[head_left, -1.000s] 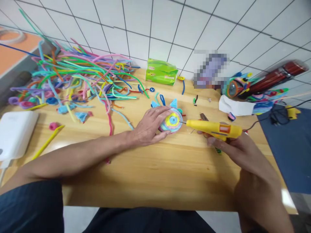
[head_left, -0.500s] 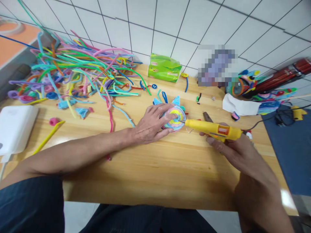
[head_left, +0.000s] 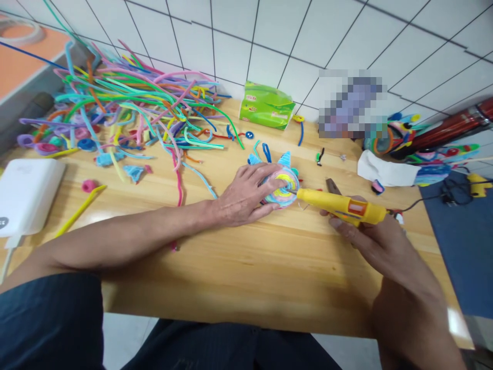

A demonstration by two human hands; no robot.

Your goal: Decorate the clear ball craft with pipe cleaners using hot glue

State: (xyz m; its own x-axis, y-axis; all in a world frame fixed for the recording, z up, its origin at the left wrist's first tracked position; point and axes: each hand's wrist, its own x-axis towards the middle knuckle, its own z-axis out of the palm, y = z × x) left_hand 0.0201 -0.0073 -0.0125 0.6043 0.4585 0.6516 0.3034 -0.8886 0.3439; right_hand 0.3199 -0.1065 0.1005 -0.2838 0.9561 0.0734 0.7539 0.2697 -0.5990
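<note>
A round disc (head_left: pixel 291 197) of coiled pastel and yellow pipe cleaner lies on the wooden table, with light-blue pointed pieces and a dark-blue loop at its upper edge. My left hand (head_left: pixel 246 198) rests over the disc's left side, its fingers around and on top of it, holding it against the table. In my right hand (head_left: pixel 370 236) is a yellow glue gun (head_left: pixel 327 200), gripped by its handle. The gun's metal tip touches or nearly touches the disc near its centre, beside my left fingertips.
Many coloured pipe cleaners (head_left: pixel 127 97) are heaped at the back left. A white box (head_left: pixel 31 192) stands at the left, a green packet (head_left: pixel 266 105) by the wall. Pliers (head_left: pixel 332 186) lie behind the gun. At the right are a red flask (head_left: pixel 442 126) and a cord.
The whole view has shifted slightly, so things appear a little farther right. My hands, the disc and the glue gun keep nearly the same places relative to each other.
</note>
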